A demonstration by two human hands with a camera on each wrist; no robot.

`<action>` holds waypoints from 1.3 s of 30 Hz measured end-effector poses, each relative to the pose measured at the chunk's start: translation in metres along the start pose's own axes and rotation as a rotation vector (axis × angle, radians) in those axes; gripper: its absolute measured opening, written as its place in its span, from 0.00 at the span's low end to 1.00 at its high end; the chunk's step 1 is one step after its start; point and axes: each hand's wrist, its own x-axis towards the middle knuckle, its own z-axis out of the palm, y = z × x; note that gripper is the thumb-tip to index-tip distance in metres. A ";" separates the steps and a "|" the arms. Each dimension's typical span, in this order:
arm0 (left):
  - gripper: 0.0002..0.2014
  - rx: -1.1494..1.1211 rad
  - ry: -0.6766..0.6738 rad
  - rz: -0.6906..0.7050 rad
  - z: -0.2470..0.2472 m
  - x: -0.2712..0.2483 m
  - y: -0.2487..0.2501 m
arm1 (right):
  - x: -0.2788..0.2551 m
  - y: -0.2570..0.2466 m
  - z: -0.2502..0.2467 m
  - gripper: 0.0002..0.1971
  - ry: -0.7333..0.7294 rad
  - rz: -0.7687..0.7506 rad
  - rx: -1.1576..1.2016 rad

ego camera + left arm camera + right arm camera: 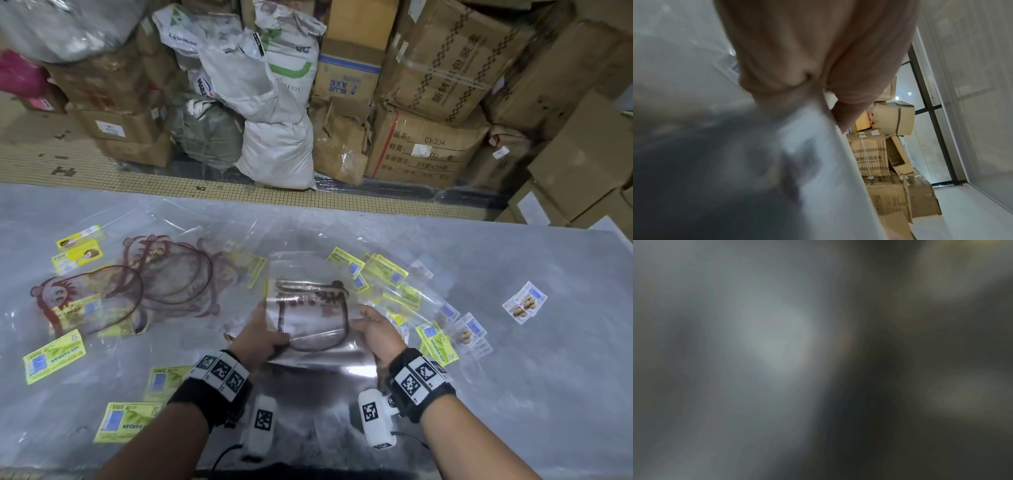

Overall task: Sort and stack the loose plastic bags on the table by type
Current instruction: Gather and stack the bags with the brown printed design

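A clear plastic bag with a brown printed outline (pixel 313 320) is held between both hands above the table's near middle. My left hand (pixel 262 330) grips its left edge, thumb on top. My right hand (pixel 371 325) grips its right edge. In the left wrist view the palm (pixel 818 48) fills the top, with pale film (pixel 797 162) against it. The right wrist view is a dark blur. More brown-print bags (pixel 164 274) overlap at the left. Bags with yellow-green labels (pixel 387 274) fan out at the right.
The table (pixel 513 370) is covered in grey film. Loose yellow-green label bags (pixel 54 356) lie at the near left, and small bags with a blue and white label (pixel 524 303) at the far right. Cardboard boxes (pixel 428 144) and white sacks (pixel 277 154) stand beyond the table.
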 end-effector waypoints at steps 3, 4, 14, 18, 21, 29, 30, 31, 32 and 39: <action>0.32 -0.093 -0.001 -0.027 0.001 -0.003 -0.001 | -0.001 0.003 0.004 0.22 -0.011 0.004 0.024; 0.28 -0.133 0.004 -0.032 0.002 -0.004 0.001 | -0.001 0.004 0.004 0.24 -0.010 0.001 0.029; 0.27 0.023 0.110 0.020 0.004 -0.006 0.005 | -0.011 -0.001 0.003 0.31 -0.104 -0.016 -0.063; 0.24 -0.031 0.134 0.010 0.002 -0.001 0.012 | -0.010 0.000 -0.003 0.31 -0.162 0.006 0.018; 0.19 -0.103 0.143 -0.028 0.006 0.000 0.014 | -0.005 0.006 -0.005 0.37 -0.148 0.020 0.023; 0.35 -0.114 -0.003 -0.019 0.002 0.000 0.012 | -0.003 0.003 -0.003 0.34 -0.106 0.016 0.010; 0.36 -0.054 -0.003 0.011 0.000 0.002 0.013 | -0.002 0.002 -0.003 0.32 -0.095 0.033 -0.008; 0.38 0.007 -0.005 0.034 -0.001 0.003 0.014 | 0.000 0.001 -0.004 0.30 -0.072 0.047 -0.041; 0.40 0.044 0.000 0.057 -0.003 0.006 0.016 | 0.003 -0.001 -0.004 0.28 -0.053 0.058 -0.060; 0.45 -0.060 -0.041 0.057 -0.009 0.013 0.013 | 0.018 -0.031 -0.007 0.14 -0.003 0.128 -0.261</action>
